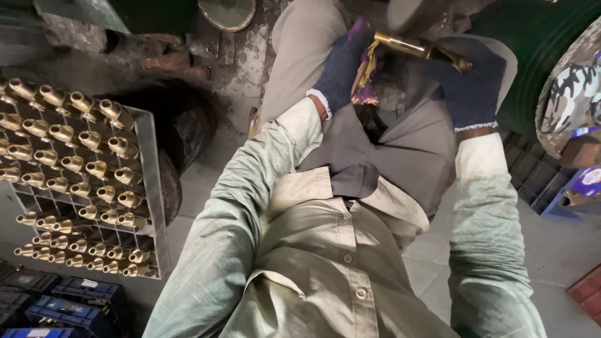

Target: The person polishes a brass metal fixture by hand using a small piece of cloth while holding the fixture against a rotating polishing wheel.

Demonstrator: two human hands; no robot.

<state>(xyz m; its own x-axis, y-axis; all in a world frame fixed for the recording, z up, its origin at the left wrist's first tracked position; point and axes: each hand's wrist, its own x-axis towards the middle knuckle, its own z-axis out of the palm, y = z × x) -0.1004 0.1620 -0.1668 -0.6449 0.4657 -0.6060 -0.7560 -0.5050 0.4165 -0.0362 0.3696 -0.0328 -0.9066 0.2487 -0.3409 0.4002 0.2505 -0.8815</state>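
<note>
Nearest, left of the brass fitting (pixel 418 48) and lower in frame: blue crates (pixel 62 307), then a grid rack (pixel 150 188) of brass parts, cut off at the frame edge, on a grey tiled floor (pixel 557 250). Left hand (pixel 341 69), gloved, fingers closed on a purple-yellow cloth (pixel 365 72) against the fitting's end. Right hand (pixel 469 81), gloved, fingers wrapped round the fitting, whose far end is hidden; grinding wheel (pixel 407 12) above it cut off.

two gloved hands (pixel 343 66), one brass fitting (pixel 413 47), one rack (pixel 150 188).
</note>
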